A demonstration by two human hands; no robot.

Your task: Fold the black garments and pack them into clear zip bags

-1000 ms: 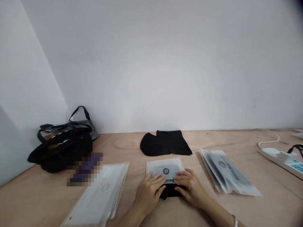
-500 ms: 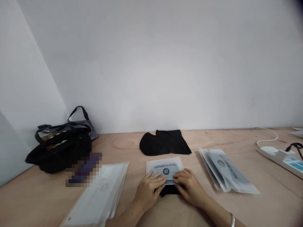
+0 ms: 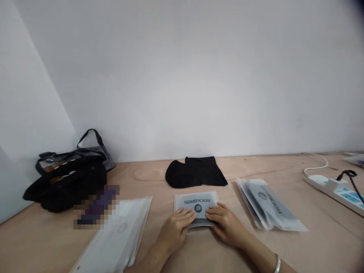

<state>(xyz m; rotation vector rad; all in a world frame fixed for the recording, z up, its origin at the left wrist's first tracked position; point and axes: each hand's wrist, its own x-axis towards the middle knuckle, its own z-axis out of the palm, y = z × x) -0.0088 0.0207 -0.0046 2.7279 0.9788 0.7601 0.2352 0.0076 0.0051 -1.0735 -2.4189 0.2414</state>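
A frosted ROCKBROS pouch point(image 3: 196, 203) lies in front of me, its printing upside down from my side, with something dark inside near its lower edge. My left hand point(image 3: 176, 228) grips the pouch's near left corner, fingertips on top. At the near right corner my right hand point(image 3: 226, 224) holds it the same way, fingers on top and thumb low at the edge. Beyond the pouch a black cloth piece point(image 3: 196, 172) lies flat.
Frosted pouches point(image 3: 122, 223) are stacked at left, more printed pouches point(image 3: 270, 204) at right. A black bag point(image 3: 74, 182) and a blurred-out object point(image 3: 98, 206) are at far left. A power strip point(image 3: 338, 189) with cables lies at far right.
The black cloth that stuck out below the pouch's near edge no longer shows there. Both hands remain at the pouch, and the whole view has shifted slightly.
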